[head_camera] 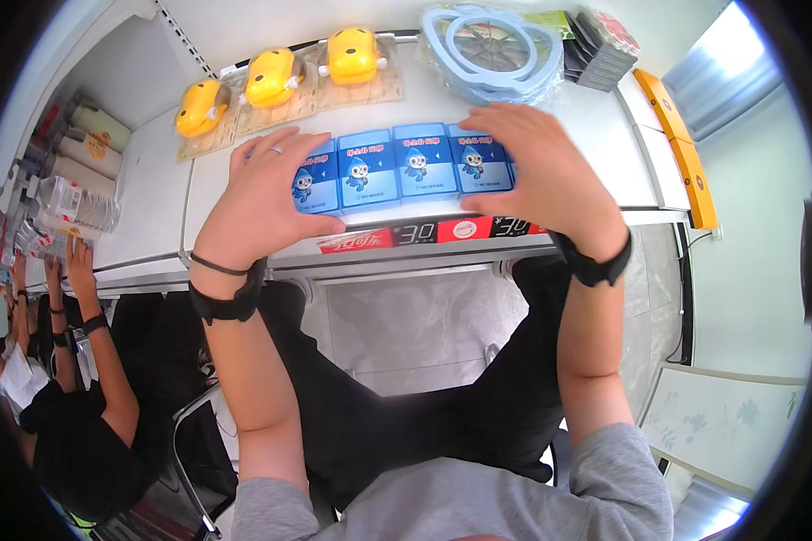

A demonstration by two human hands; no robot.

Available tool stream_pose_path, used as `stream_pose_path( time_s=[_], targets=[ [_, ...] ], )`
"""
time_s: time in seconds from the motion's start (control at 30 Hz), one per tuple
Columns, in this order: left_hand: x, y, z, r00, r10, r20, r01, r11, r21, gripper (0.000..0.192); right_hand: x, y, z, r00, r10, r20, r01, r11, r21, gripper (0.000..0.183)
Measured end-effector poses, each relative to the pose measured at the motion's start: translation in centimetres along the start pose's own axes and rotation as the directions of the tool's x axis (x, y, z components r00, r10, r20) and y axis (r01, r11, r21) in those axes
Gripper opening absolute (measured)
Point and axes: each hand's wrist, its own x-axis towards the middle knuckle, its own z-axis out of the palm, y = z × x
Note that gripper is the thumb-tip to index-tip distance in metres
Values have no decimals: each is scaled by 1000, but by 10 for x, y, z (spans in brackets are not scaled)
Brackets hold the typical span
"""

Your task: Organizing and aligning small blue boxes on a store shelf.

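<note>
Several blue playing-card boxes [367,166], printed with a cartoon water-drop figure, lie side by side in a row on the white shelf [548,125]. My left hand [260,186] wraps around the row's left end, with the thumb along the front edge and the fingers at the back. Around the right end, my right hand [531,172] has its thumb in front and fingers behind, partly covering the boxes there. Price strips [416,233] run along the shelf's front edge, just below the boxes.
Behind the row lie three yellow spotted plastic items [271,78] in packs, a bagged light-blue slicer [490,51] and stacked grey packs [602,54]. Yellow-orange boxes [693,172] stand right. Plastic bottles [78,206] and another person's hand [80,260] are at left.
</note>
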Motion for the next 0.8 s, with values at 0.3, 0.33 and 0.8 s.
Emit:
stream_pose_path(
  time_s=[0.3, 0.33, 0.8],
  targets=[
    [-6, 0, -7, 970, 5, -244, -42, 988, -147, 89, 7, 4, -11, 978, 111, 174, -124, 990, 65, 71],
    [-1, 5, -5, 939, 84, -333, -153, 970, -188, 87, 12, 0, -11, 997, 56, 44, -60, 992, 107, 70],
    [-1, 12, 3, 965, 127, -231, -143, 988, -51, 91, 11, -6, -5, 998, 8, 61, -19, 982, 187, 72]
  ],
)
